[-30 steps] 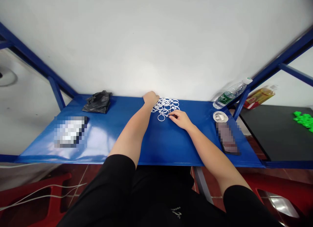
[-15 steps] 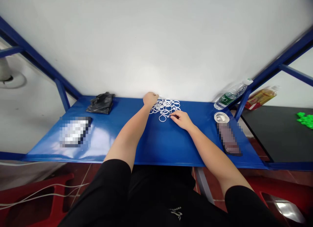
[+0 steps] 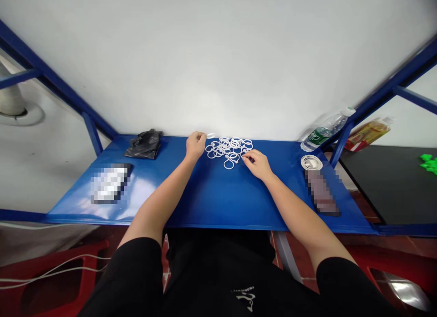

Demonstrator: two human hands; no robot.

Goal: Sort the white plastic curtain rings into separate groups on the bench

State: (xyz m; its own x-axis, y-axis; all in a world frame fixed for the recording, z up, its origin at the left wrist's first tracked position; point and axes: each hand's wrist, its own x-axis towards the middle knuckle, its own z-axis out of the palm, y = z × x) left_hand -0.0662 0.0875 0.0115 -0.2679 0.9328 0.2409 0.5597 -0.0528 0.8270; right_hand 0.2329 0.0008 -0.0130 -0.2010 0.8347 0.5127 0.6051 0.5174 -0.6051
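Observation:
A heap of thin white curtain rings, each with a small eyelet, lies by the wall on the blue tabletop. My left hand is at the left of the heap, raised slightly, its thumb and fingers pinching a single white ring that sticks out to the right. At the heap's right edge, my right hand has its thumb and forefinger curled together against a ring there. Its remaining fingers are bent beneath the palm.
To the left are a crumpled black plastic bag and a blurred-out phone-like object. On the right stand a water bottle, a coiled white cable and a dark phone-like object. Blue frame bars rise at both sides.
My left hand has drawn away leftward from over the heap, with a white ring now showing at its fingertips. My right hand has shifted slightly right and away from the front ring.

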